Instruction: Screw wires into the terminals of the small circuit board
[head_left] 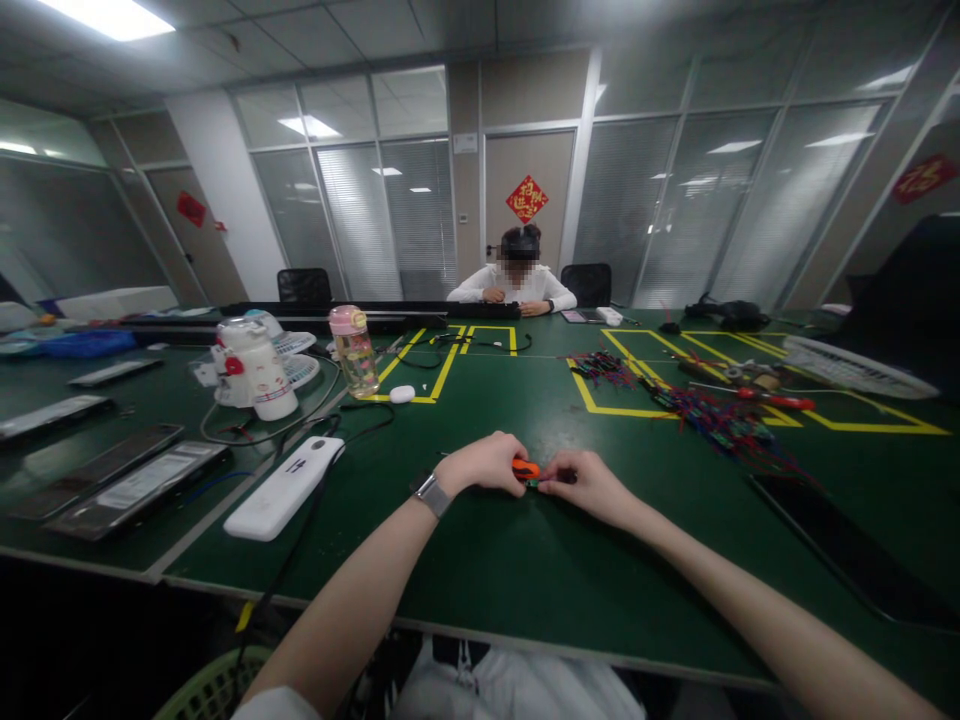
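My left hand, a watch on its wrist, is closed round an orange-and-black screwdriver. The handle's end pokes out between thumb and forefinger; most of the tool is hidden by the hand. Just below the handle shows a small green circuit board, low over the green table. At the board's right side my right hand is closed in a pinch, with dark, thin wires partly seen at its fingers. Both hands almost meet, and the exact contact between board and fingertips is too small to make out.
A heap of wired boards and a red-handled tool lie right, near a black slab. Leftward are a white power bank, a pink-lidded bottle and a white bottle. Another person sits opposite.
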